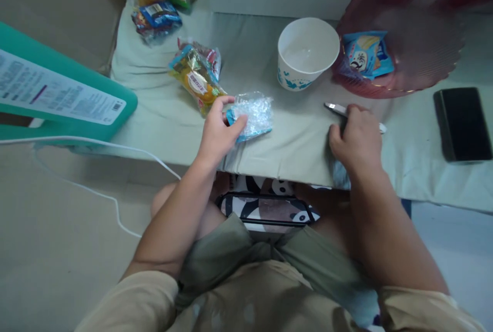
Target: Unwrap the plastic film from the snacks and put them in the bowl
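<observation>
— What covers the bench (300,152)?
— Pale green cloth. The left hand (219,129), reaching forward, pinches a clear crinkly packet (252,115) lying near the edge, long axis left-right.
— And the right hand (356,139)?
— Curled knuckles-up round a pen-like tool (339,111) pointing far-left, near the white paper bowl (308,52).

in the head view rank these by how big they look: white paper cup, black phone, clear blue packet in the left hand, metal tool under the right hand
1. white paper cup
2. black phone
3. clear blue packet, partly covered by the left hand
4. metal tool, mostly hidden by the right hand

Cup and phone look close; that order is unsure.
</observation>
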`<control>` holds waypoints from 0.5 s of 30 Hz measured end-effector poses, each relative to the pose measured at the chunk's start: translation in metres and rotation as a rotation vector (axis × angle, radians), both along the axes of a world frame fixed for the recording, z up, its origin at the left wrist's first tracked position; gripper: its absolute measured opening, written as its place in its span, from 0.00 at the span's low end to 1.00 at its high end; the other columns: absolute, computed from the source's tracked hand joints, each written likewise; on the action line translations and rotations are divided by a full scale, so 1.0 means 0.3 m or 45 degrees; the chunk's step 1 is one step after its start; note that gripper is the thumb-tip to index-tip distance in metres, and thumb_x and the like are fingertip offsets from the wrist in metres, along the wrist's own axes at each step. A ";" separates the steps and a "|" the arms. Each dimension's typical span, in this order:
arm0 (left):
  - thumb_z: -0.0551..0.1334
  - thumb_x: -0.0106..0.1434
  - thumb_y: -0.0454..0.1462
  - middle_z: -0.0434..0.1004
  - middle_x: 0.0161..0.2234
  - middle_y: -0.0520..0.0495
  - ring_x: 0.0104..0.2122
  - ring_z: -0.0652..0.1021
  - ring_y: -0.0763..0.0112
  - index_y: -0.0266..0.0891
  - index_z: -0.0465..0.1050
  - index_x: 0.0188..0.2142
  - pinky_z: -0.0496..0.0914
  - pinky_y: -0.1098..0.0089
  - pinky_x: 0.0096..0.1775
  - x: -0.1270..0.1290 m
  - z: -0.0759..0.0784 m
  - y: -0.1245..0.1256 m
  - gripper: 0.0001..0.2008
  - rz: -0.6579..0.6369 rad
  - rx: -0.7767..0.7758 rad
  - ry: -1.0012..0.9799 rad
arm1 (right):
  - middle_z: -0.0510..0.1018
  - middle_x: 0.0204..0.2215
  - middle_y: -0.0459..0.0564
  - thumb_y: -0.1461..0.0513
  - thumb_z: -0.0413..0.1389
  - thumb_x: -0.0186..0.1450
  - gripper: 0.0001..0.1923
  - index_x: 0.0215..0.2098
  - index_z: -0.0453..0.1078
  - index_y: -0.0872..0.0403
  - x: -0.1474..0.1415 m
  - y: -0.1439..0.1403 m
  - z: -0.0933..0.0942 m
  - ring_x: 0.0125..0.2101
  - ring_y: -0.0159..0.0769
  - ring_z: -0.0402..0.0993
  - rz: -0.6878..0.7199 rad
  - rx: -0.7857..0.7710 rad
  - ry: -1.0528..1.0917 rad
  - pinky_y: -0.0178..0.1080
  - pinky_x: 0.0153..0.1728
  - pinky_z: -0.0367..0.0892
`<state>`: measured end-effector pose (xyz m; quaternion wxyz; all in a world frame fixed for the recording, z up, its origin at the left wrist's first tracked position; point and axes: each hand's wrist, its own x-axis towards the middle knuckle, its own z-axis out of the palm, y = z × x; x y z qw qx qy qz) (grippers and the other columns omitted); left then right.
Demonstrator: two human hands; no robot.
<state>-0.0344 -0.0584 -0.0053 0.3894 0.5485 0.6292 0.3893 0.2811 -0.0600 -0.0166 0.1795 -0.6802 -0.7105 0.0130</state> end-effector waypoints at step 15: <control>0.72 0.53 0.37 0.76 0.58 0.43 0.54 0.78 0.54 0.44 0.65 0.62 0.72 0.59 0.58 0.083 0.053 -0.016 0.37 -0.348 0.018 0.090 | 0.81 0.30 0.52 0.51 0.47 0.73 0.20 0.47 0.78 0.50 -0.139 -0.068 0.156 0.31 0.42 0.77 0.320 -0.147 0.514 0.42 0.35 0.66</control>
